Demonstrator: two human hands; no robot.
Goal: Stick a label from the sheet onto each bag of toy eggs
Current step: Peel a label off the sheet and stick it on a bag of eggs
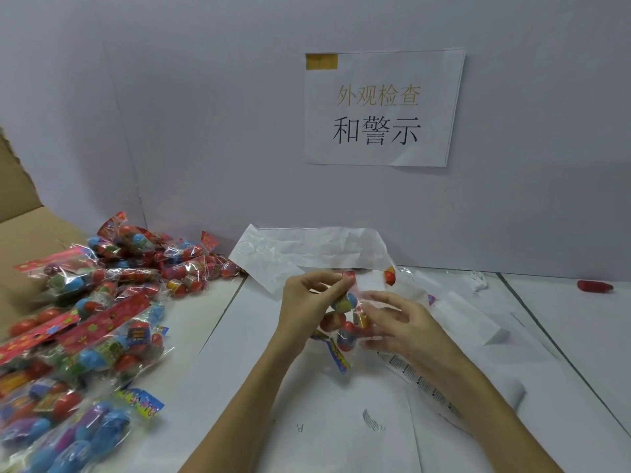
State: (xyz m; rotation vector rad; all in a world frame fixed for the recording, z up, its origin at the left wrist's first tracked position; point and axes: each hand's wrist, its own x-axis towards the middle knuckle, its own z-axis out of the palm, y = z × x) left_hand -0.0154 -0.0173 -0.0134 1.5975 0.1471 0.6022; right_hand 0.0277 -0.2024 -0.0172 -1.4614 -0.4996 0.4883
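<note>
I hold a clear bag of toy eggs (341,324) above the middle of the table, its coloured header card hanging down. My left hand (309,302) pinches the bag's upper end. My right hand (396,322) presses its fingers against the bag's right side. The label sheet (420,380), a white strip with black printed labels, lies on the table under my right forearm. A pile of several more egg bags (95,322) covers the table's left side.
Crumpled white backing paper (307,247) leans against the back wall. A cardboard box (24,233) stands at the far left. A red object (594,286) lies at the far right. A printed sign (382,107) hangs on the wall.
</note>
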